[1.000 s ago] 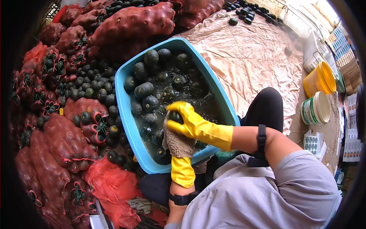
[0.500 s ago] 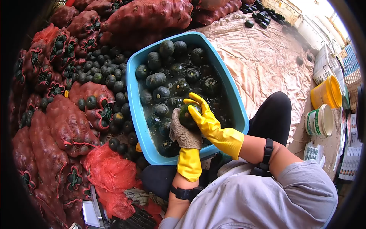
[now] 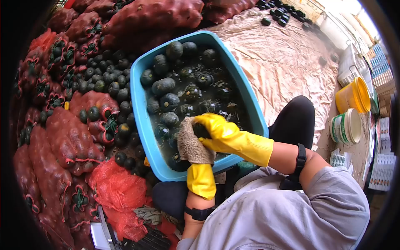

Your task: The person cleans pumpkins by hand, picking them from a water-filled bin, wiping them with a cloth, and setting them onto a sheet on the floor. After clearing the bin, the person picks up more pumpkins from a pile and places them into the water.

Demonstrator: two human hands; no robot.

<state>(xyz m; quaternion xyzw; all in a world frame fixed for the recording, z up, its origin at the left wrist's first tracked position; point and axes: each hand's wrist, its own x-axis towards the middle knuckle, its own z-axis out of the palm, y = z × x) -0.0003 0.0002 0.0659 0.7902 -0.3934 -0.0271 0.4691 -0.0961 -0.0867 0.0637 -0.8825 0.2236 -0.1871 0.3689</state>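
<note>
A small dark-green pumpkin (image 3: 201, 131) is held between my two hands over the near end of a blue tub (image 3: 136, 104). My left hand (image 3: 194, 143) wears a brown textured mitt over a yellow rubber glove and is closed against the pumpkin's left and lower side. My right hand (image 3: 217, 128), in a yellow rubber glove, curls over it from the right. Most of the pumpkin is hidden by the gloves. Beyond my hands, several more green pumpkins (image 3: 163, 86) float or sit in the tub's dark water.
Red mesh sacks (image 3: 73, 137) are piled on the left, beside loose pumpkins (image 3: 100, 86). A pale sheet (image 3: 283, 62) covers the floor at right, with pumpkins (image 3: 280, 17) at its far end. A yellow bucket (image 3: 349, 98) and a white bucket (image 3: 341, 127) lie tipped at far right.
My right hand has turned over, from open fingers along the pumpkin's side to a curled grip over its top. The mitted left hand stays against it. The view has shifted slightly.
</note>
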